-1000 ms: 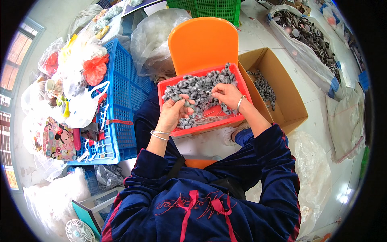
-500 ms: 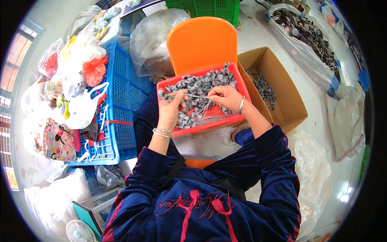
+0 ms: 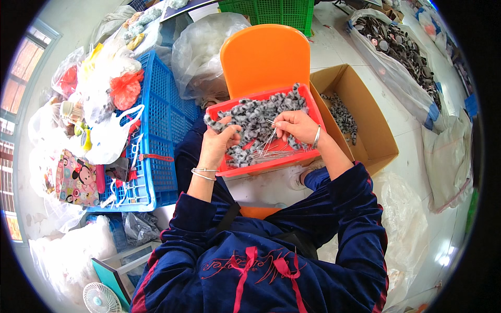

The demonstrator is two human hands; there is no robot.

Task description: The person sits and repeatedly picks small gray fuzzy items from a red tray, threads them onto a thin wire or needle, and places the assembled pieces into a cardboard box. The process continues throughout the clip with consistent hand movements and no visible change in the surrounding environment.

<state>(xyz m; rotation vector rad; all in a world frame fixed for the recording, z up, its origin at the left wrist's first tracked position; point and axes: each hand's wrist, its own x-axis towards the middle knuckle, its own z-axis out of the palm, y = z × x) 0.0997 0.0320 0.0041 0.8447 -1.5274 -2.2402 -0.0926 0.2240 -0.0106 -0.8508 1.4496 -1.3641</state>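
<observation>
A shallow red tray (image 3: 317, 116) in front of me is heaped with small grey-and-black striped plush pieces (image 3: 261, 110). Over its left side, my left hand (image 3: 220, 140) is closed, fingers and thumb pinching a curled striped plush piece (image 3: 213, 123) that pokes out past the fingertips. My right hand (image 3: 296, 126), over the tray's right half, pinches several thin metal wires (image 3: 270, 140) that fan downward from its fingertips. More loose wires (image 3: 279, 154) lie along the near side of the tray. A gap separates the two hands.
An orange chair (image 3: 265, 55) stands behind the tray. To the right, a cardboard box (image 3: 377, 125) contains more striped pieces. A blue plastic crate (image 3: 163, 177) heaped with bags is at my left. Farther right lies a large sack (image 3: 383, 65) of dark round pieces.
A wire stretched between both hands half a second ago; now none spans them. The hands are slightly farther apart, and the wires in my right hand point down more steeply.
</observation>
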